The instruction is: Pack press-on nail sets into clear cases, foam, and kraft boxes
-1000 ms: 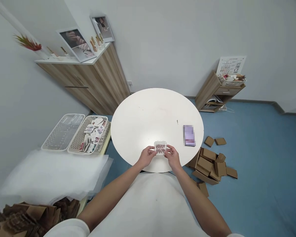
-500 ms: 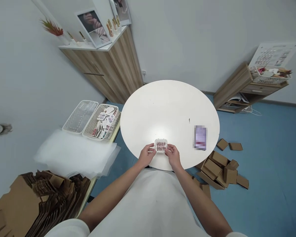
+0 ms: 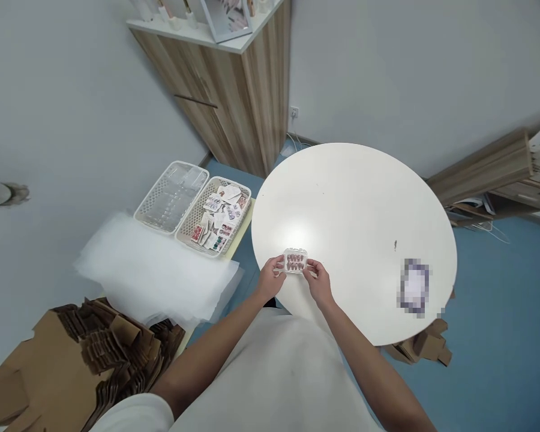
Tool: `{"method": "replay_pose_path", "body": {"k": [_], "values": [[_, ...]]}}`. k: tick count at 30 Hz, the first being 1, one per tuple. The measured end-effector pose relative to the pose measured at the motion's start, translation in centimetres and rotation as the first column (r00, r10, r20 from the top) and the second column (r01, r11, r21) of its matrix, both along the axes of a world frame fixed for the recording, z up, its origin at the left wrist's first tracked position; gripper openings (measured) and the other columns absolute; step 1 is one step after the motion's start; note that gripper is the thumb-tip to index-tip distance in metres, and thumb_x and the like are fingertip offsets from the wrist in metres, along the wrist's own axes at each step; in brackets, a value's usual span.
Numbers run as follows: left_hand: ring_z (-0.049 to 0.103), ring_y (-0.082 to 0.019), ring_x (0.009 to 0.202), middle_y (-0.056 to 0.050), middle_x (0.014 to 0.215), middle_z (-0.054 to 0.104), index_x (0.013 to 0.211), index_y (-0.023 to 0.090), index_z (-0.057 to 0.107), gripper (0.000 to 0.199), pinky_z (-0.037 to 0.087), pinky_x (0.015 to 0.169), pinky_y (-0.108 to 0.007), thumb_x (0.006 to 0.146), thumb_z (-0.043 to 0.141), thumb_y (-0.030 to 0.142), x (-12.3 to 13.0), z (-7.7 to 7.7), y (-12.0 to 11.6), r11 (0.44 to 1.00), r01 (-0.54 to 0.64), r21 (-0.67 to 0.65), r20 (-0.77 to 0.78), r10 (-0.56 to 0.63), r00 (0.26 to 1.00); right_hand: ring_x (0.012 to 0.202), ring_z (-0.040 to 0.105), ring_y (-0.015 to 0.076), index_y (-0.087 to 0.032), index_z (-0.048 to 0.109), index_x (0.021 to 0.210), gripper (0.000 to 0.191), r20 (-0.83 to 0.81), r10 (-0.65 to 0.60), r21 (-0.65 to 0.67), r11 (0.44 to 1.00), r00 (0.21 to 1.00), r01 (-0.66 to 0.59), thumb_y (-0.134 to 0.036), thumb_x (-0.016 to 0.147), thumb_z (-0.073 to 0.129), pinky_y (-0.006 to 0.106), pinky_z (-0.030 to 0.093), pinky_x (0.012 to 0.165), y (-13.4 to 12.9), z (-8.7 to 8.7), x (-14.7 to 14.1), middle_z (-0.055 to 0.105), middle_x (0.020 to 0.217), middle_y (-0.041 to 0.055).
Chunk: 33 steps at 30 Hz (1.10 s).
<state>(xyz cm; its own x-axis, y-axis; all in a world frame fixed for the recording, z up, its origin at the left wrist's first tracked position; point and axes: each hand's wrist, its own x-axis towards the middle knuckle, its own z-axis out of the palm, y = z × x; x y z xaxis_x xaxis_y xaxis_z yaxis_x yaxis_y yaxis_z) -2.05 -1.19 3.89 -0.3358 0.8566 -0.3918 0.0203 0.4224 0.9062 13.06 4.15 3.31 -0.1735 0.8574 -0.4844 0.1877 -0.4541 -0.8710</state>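
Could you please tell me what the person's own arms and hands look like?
The left hand and right hand are bare, without gloves; no watch or bracelet shows. The forearms are uncovered. A plain white short sleeve shows on the left; the right one is out of view.

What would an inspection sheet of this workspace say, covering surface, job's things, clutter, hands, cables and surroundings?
Surface: white round table, small dark mark at right.
Job's things: clear case with two rows of nail-shaped pieces.
Clutter: pixelated item on the table, unidentifiable; cardboard pieces beyond its near-right edge.
Hands: left hand and right hand hold the case's sides.
Cables: thin ones near the wall socket and right-hand shelf unit.
Surroundings: wood-grain cabinet; white translucent sheets and stacked cardboard at left.
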Motion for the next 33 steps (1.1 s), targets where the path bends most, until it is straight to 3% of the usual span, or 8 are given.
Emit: {"method": "replay_pose_path", "body": {"k": [6,12,21,33], "values": [[0.05,-0.018,0.094,-0.008,0.109,0.049,0.117,0.022,0.05,0.051,0.043,0.073,-0.026,0.067,0.049,0.011,-7.3,-1.8,1.9,0.999,0.022,-0.028,-0.041,-0.023,0.999,0.086,0.053,0.0179,-0.023,0.054,0.106,0.043,0.029,0.042,-0.053,0.998,0.999,-0.04,-0.032,0.065,0.061,0.035,0.043,0.079,1.8,-1.6,-7.1,0.056,0.106,0.0059],[0.051,-0.017,0.093,-0.007,0.105,0.049,0.119,0.022,0.048,0.05,0.043,0.075,-0.026,0.07,0.048,0.014,-11.7,-3.1,4.5,0.993,0.088,-0.073,-0.135,-0.097,0.986,0.082,0.055,0.0161,-0.022,0.053,0.11,0.044,0.067,0.064,-0.058,0.996,0.996,-0.061,-0.031,0.068,0.057,0.034,0.044,0.079,3.8,-2.4,-11.4,0.056,0.109,0.0055],[0.05,-0.018,0.098,-0.008,0.111,0.047,0.119,0.02,0.047,0.045,0.045,0.078,-0.028,0.074,0.047,0.018,-13.7,-3.7,7.6,0.988,0.136,-0.072,-0.184,-0.147,0.972,0.075,0.058,0.0143,-0.022,0.052,0.113,0.043,0.15,0.077,-0.046,0.996,0.986,-0.07,-0.029,0.07,0.054,0.035,0.046,0.078,6.2,-3.2,-14.0,0.057,0.109,0.0052],[0.05,-0.018,0.099,-0.008,0.111,0.049,0.12,0.021,0.046,0.043,0.044,0.081,-0.03,0.076,0.047,0.023,-14.6,-3.3,8.6,0.977,0.193,-0.089,-0.227,-0.208,0.951,0.076,0.058,0.0145,-0.023,0.05,0.114,0.042,0.192,0.044,0.008,0.999,0.98,-0.046,-0.028,0.072,0.05,0.034,0.047,0.076,6.8,-2.9,-15.1,0.054,0.112,0.0056]]}}
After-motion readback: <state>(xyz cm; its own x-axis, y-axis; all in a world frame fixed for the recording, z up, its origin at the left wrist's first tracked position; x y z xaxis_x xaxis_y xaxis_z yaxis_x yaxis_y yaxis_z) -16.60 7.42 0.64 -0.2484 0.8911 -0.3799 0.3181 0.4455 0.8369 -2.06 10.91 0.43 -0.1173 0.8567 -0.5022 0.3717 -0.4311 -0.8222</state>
